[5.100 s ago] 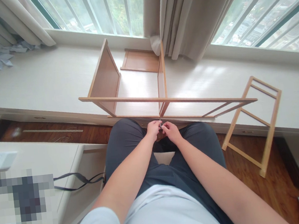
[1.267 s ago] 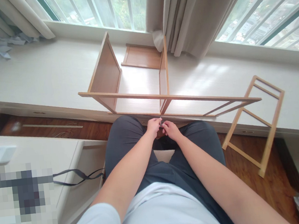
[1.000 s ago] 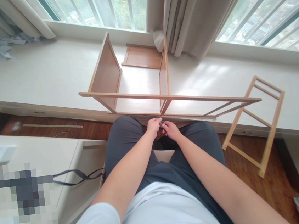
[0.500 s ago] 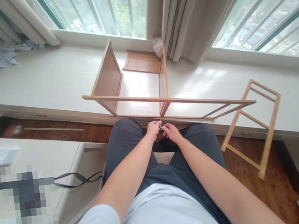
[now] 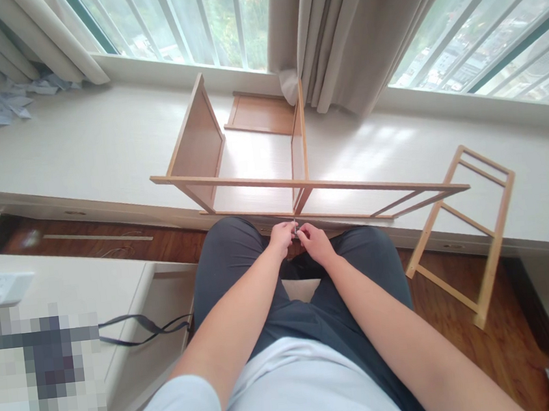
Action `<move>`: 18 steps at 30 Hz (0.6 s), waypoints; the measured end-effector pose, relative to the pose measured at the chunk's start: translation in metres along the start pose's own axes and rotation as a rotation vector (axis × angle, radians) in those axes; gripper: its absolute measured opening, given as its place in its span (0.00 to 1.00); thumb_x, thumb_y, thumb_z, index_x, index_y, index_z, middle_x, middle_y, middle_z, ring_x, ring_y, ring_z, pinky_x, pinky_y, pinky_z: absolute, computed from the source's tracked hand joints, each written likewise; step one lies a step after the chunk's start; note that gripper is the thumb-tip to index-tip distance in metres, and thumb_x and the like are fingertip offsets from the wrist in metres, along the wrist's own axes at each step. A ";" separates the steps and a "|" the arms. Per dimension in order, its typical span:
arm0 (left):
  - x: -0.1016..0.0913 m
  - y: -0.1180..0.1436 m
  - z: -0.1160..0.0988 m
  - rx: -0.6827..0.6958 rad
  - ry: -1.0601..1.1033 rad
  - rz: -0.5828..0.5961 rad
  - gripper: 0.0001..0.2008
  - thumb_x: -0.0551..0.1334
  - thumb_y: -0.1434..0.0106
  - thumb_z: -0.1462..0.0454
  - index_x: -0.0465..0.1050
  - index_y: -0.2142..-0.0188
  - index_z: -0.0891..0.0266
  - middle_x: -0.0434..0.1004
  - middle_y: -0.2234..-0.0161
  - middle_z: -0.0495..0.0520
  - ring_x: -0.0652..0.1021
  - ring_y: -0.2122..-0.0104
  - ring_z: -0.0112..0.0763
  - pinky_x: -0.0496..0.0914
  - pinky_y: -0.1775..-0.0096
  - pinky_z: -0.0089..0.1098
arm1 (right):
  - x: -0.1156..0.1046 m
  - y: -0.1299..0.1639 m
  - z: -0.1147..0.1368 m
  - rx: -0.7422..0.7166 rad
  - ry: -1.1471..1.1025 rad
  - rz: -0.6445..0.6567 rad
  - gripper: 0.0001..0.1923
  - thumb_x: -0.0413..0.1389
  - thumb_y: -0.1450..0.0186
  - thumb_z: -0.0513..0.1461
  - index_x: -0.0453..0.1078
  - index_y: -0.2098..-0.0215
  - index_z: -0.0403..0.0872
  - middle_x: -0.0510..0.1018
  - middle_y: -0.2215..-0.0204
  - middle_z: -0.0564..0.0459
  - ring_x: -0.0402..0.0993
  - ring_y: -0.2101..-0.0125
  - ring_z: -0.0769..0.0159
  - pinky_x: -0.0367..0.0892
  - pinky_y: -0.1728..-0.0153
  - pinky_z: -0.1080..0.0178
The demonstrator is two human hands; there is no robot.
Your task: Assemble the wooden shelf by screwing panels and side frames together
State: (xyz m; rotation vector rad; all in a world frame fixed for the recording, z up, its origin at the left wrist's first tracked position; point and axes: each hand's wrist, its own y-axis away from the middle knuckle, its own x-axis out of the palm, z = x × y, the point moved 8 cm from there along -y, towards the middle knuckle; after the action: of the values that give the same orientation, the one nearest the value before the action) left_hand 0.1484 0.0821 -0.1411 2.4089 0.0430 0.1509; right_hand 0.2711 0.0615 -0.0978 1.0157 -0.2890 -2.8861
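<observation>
The right hand [image 5: 315, 242] has shifted slightly at the thin metal rod [image 5: 296, 227] since half a second earlier. The rod is between the person's knees, at the near lower rail of a wooden shelf [image 5: 308, 183]. The right fingertips pinch its lower end; the left hand [image 5: 284, 238] is curled against it, though whether it grips cannot be told. The shelf lies on a white ledge [image 5: 81, 141], a loose panel [image 5: 262, 113] behind it. Rightward, a wooden frame [image 5: 495, 247] leans on the ledge's edge.
</observation>
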 end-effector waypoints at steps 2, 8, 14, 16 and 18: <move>0.000 0.000 0.000 -0.005 0.002 -0.002 0.08 0.64 0.39 0.61 0.78 0.68 0.65 0.73 0.73 0.51 0.66 0.79 0.21 0.55 0.78 0.24 | 0.000 0.000 0.000 -0.010 0.024 -0.009 0.10 0.51 0.33 0.45 0.69 0.67 0.50 0.75 0.76 0.56 0.69 0.75 0.65 0.63 0.69 0.65; 0.001 0.001 0.000 -0.015 0.011 -0.001 0.07 0.63 0.39 0.62 0.78 0.67 0.65 0.72 0.73 0.52 0.67 0.78 0.22 0.56 0.78 0.23 | 0.000 -0.001 0.001 -0.039 0.069 -0.028 0.10 0.51 0.33 0.45 0.70 0.67 0.50 0.75 0.75 0.56 0.69 0.75 0.65 0.61 0.69 0.65; 0.002 0.000 0.000 -0.006 0.016 -0.001 0.07 0.63 0.39 0.63 0.77 0.67 0.66 0.72 0.72 0.52 0.67 0.78 0.21 0.55 0.79 0.22 | 0.001 -0.001 -0.001 -0.018 0.072 -0.003 0.10 0.51 0.32 0.45 0.69 0.66 0.50 0.76 0.75 0.55 0.70 0.74 0.65 0.61 0.69 0.66; 0.002 0.000 0.000 -0.002 0.016 -0.001 0.07 0.63 0.39 0.63 0.77 0.66 0.66 0.72 0.72 0.52 0.66 0.78 0.21 0.55 0.79 0.22 | 0.001 -0.001 -0.002 -0.008 0.065 0.002 0.09 0.51 0.32 0.44 0.69 0.67 0.50 0.76 0.75 0.55 0.70 0.73 0.65 0.62 0.69 0.66; 0.002 0.000 0.000 0.001 0.015 -0.002 0.07 0.62 0.39 0.64 0.77 0.66 0.66 0.72 0.72 0.52 0.66 0.79 0.21 0.55 0.79 0.22 | 0.002 -0.001 -0.004 0.007 0.057 0.009 0.09 0.51 0.32 0.44 0.69 0.67 0.50 0.76 0.75 0.55 0.70 0.73 0.65 0.62 0.68 0.66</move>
State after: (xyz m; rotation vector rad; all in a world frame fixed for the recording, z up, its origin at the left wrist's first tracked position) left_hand 0.1502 0.0826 -0.1406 2.4090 0.0521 0.1686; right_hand 0.2719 0.0617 -0.1018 1.0931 -0.2993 -2.8441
